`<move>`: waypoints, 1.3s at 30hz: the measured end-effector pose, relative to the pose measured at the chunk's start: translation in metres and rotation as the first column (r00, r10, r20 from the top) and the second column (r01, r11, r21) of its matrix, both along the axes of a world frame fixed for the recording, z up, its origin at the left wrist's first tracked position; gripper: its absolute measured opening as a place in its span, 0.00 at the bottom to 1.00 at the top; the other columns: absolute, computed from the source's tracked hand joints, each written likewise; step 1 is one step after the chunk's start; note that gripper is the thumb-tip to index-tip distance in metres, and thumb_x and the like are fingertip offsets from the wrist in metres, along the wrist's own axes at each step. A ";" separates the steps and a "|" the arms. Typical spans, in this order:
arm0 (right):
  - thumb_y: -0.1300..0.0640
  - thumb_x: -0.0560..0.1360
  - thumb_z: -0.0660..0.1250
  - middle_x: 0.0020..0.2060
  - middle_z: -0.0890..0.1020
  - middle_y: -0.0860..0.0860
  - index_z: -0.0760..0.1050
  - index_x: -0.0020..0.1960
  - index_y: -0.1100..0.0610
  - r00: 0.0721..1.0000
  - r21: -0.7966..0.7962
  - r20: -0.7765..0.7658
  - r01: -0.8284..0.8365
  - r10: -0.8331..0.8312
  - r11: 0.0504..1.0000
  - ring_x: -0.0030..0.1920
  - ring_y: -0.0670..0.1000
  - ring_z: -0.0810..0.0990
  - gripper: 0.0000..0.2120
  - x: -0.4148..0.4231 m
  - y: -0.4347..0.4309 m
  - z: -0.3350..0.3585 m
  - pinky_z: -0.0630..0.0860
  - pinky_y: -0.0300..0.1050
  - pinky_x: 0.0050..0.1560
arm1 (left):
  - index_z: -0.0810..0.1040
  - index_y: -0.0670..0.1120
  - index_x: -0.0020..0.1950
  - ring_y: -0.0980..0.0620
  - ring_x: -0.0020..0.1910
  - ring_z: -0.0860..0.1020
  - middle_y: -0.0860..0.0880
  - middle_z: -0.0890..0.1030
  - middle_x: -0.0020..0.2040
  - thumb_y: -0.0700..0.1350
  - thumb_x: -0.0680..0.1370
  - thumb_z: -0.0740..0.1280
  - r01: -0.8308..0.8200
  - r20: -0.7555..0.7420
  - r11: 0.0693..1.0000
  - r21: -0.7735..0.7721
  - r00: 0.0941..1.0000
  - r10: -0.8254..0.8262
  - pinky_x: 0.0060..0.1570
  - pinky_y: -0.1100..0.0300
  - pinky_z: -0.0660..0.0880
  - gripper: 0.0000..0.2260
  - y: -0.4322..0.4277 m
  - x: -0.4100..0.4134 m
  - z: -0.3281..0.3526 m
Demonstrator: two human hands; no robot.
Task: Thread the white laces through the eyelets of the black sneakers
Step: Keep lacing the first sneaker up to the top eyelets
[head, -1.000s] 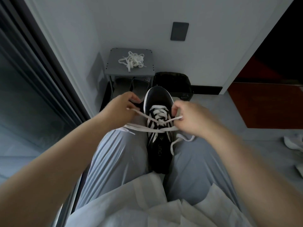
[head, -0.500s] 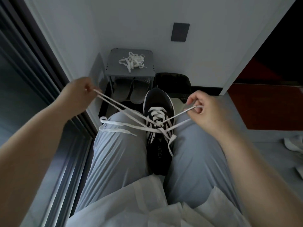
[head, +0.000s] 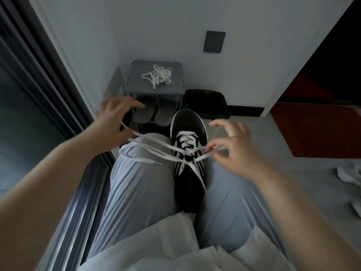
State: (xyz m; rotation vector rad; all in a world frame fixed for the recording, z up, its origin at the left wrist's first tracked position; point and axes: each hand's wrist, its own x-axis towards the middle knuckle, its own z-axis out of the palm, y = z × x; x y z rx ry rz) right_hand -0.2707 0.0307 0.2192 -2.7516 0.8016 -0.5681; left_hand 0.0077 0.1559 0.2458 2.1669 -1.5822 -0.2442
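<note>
In the head view, a black sneaker with white side stripes point(head: 187, 120) is wedged toe-far between the person's thighs in pale grey pleated trousers point(head: 140, 184). A flat white lace point(head: 184, 133) crosses its far eyelets, and its loose strands trail left over the left thigh. The likeliest trouble is the slack: the left strands sag in a loop, so an uneven tug from the right could drag the lace back through an eyelet or leave the two ends unequal. The sneaker could also twist between the thighs. The left hand point(head: 114, 122) hovers far-left with its fingers point(head: 134, 104) spread wide and fairly straight. The strands run up to the underside of its palm, but nothing shows them clasped. The right hand point(head: 236, 149) pinches the lace just right of the sneaker, its other fingers point(head: 216, 125) loosely arched, though blur softens the pinch. A spare tangled white lace point(head: 157, 77) lies on a small grey shoe rack point(head: 136, 83) against the far wall.
</note>
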 end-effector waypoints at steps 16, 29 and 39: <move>0.53 0.71 0.62 0.51 0.76 0.51 0.68 0.62 0.55 0.968 -0.039 0.224 0.124 -0.112 0.992 0.53 0.49 0.70 0.20 0.001 0.014 -0.003 0.63 0.53 0.62 | 0.79 0.58 0.55 0.55 0.70 0.44 0.58 0.57 0.73 0.58 0.77 0.60 0.345 0.165 0.927 0.147 0.915 -0.367 0.63 0.61 0.37 0.12 -0.017 -0.078 -0.026; 0.58 0.73 0.68 0.35 0.80 0.45 0.79 0.42 0.54 0.892 -0.016 0.249 0.393 -0.377 0.919 0.39 0.53 0.80 0.02 -0.019 -0.010 0.004 0.57 0.57 0.69 | 0.73 0.48 0.36 0.38 0.61 0.72 0.42 0.77 0.58 0.45 0.76 0.59 0.238 0.137 0.967 -0.085 0.965 -0.226 0.61 0.39 0.67 0.10 -0.008 -0.008 0.003; 0.50 0.72 0.70 0.39 0.80 0.40 0.80 0.46 0.54 0.999 0.129 0.007 -0.051 0.051 0.990 0.46 0.43 0.76 0.08 0.012 0.023 -0.007 0.56 0.44 0.68 | 0.72 0.43 0.47 0.47 0.45 0.73 0.44 0.76 0.49 0.44 0.75 0.65 -0.118 0.021 0.988 -0.097 0.992 0.121 0.41 0.58 0.64 0.06 -0.003 -0.012 -0.006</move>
